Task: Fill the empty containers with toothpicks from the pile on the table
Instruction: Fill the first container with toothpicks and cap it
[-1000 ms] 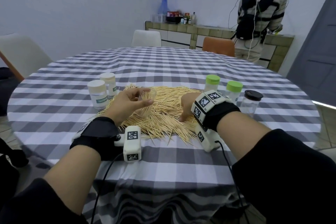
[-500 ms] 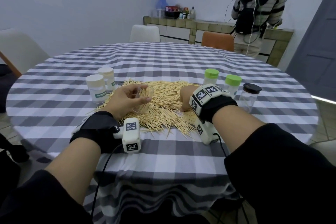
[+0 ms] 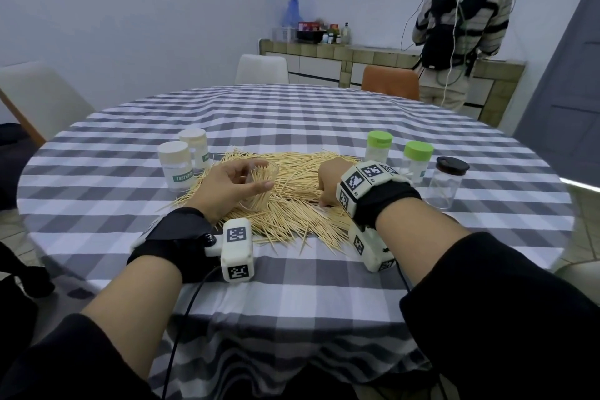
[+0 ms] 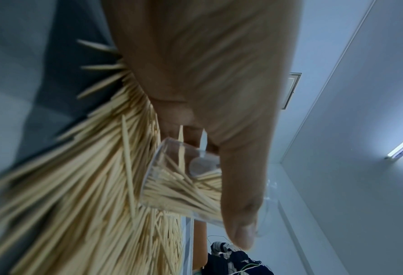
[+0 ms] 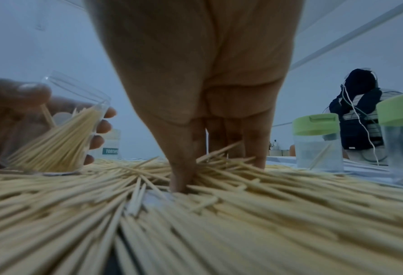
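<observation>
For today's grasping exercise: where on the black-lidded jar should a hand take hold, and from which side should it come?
Grip the black-lidded jar around its clear round wall, below the lid. Come from the near right side: it stands upright at the row's right end, with a green-lidded jar close on its left.

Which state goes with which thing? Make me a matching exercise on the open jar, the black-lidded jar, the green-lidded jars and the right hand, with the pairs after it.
Things:
1. open jar
2. black-lidded jar
3. green-lidded jars
4. right hand

States:
A. fingertips dug into the toothpick pile
B. capped, at the far right of the row
C. tilted in the left hand, partly filled with toothpicks
D. two capped jars between the pile and the black-lidded jar

Pairs: 1-C, 2-B, 3-D, 4-A
</observation>
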